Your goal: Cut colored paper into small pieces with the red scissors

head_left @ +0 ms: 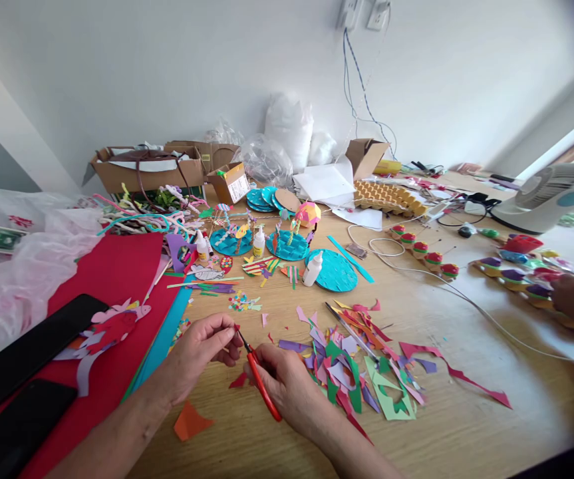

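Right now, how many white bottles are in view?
3: left bottle and middle bottle flanking a decorated blue disc, right bottle at the left edge of the nearest blue disc. Clutter may hide more.

1. A white fan stands toward the far right corner of the wooden surface.
2. Two black smartphones lie toward the near left corner.
3. Cardboard boxes stand along the far edge.

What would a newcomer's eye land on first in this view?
Probably the large red sheet on the left of the table, then the bright blue discs across the middle. Front and centre, the right hand holds red-handled scissors, tips close to the left hand. Just right of them lies a heap of coloured paper scraps.
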